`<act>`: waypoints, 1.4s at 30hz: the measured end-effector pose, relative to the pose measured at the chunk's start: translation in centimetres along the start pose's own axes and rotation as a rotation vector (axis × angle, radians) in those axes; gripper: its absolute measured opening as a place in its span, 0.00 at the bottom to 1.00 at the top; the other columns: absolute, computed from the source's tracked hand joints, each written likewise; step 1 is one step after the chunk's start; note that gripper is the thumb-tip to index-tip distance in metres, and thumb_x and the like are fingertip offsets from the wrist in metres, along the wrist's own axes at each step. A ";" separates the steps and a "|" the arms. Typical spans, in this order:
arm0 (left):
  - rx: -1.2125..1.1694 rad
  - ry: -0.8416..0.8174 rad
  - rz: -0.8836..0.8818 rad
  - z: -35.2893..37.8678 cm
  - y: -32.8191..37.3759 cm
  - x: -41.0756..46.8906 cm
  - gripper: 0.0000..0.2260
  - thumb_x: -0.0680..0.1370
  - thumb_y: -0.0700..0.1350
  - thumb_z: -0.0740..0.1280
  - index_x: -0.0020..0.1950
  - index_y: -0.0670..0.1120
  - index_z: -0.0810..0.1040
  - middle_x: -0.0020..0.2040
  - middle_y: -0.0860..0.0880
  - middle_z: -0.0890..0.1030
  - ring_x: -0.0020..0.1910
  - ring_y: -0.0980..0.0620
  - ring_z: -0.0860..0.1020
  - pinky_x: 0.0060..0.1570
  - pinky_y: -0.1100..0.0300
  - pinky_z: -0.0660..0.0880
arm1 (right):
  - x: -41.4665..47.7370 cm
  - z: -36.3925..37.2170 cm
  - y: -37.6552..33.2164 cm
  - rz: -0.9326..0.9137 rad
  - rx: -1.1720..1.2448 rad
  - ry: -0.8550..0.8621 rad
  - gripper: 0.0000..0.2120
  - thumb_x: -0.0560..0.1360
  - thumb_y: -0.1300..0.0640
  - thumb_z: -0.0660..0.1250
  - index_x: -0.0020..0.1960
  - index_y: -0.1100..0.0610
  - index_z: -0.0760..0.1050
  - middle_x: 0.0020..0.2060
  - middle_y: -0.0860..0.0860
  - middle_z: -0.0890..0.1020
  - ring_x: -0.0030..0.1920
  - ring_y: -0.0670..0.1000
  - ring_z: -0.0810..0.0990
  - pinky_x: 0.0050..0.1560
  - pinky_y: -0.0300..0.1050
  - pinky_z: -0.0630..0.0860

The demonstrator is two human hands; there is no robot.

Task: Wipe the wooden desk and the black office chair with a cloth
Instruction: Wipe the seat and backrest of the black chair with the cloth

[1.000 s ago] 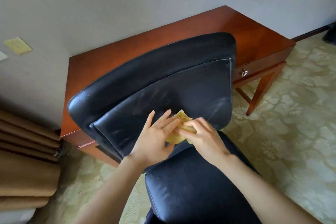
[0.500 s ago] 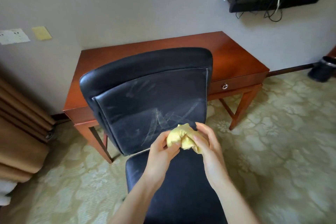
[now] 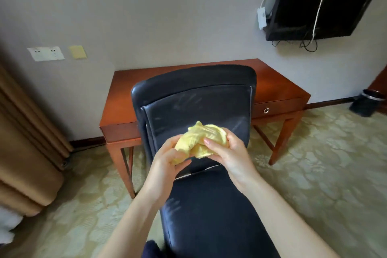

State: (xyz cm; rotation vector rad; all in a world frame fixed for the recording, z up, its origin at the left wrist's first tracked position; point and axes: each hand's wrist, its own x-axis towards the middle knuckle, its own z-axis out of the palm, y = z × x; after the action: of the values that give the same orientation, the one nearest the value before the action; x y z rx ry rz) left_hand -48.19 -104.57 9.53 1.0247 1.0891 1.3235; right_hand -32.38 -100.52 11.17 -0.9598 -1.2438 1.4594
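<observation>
The left hand point(image 3: 167, 158) pinches the lower corner of the soft, crumpled yellow cloth point(image 3: 201, 139) between thumb and fingers. The right hand point(image 3: 227, 153) curls closed over its bunched upper folds. Refolding to a flat, clean face would probably wipe best. Beyond the fingers stands the glossy black leather office chair point(image 3: 199, 102), backrest smeared with pale streaks, and behind it the polished reddish wooden desk point(image 3: 278, 88).
</observation>
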 end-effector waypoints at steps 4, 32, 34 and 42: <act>-0.027 0.052 -0.006 0.7 0.9 -3.7 0.15 0.72 0.46 0.62 0.56 0.52 0.80 0.55 0.49 0.82 0.56 0.49 0.80 0.61 0.49 0.72 | -2.6 0.3 -0.2 -0.020 -0.026 -0.034 0.10 0.74 0.61 0.70 0.54 0.53 0.78 0.48 0.52 0.84 0.50 0.50 0.83 0.48 0.43 0.81; 0.130 0.121 -0.090 -1.1 0.4 -1.2 0.04 0.75 0.41 0.70 0.48 0.42 0.81 0.40 0.41 0.84 0.39 0.46 0.81 0.41 0.62 0.78 | -2.3 0.1 1.0 -0.141 -0.784 -0.109 0.32 0.68 0.45 0.69 0.67 0.29 0.59 0.64 0.32 0.65 0.66 0.36 0.64 0.64 0.38 0.64; 0.095 0.096 -0.106 -1.6 0.3 -0.9 0.05 0.76 0.41 0.70 0.48 0.41 0.80 0.39 0.39 0.83 0.37 0.44 0.80 0.40 0.60 0.79 | -2.0 1.0 1.8 -0.076 -0.713 -0.165 0.30 0.66 0.43 0.69 0.64 0.28 0.62 0.60 0.33 0.71 0.62 0.37 0.71 0.59 0.38 0.71; 0.155 0.130 -0.194 -0.6 -2.3 -0.6 0.05 0.78 0.44 0.67 0.53 0.47 0.79 0.46 0.47 0.84 0.45 0.50 0.82 0.44 0.53 0.79 | -1.2 0.6 7.4 0.145 -0.284 -0.027 0.10 0.73 0.55 0.72 0.51 0.46 0.75 0.45 0.49 0.83 0.47 0.49 0.82 0.46 0.45 0.80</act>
State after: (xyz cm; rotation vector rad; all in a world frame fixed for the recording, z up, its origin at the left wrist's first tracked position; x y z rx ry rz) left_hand -48.27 -105.19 7.20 0.9289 1.3719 1.1754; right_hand -33.93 -102.05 3.99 -1.2451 -1.4525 1.4339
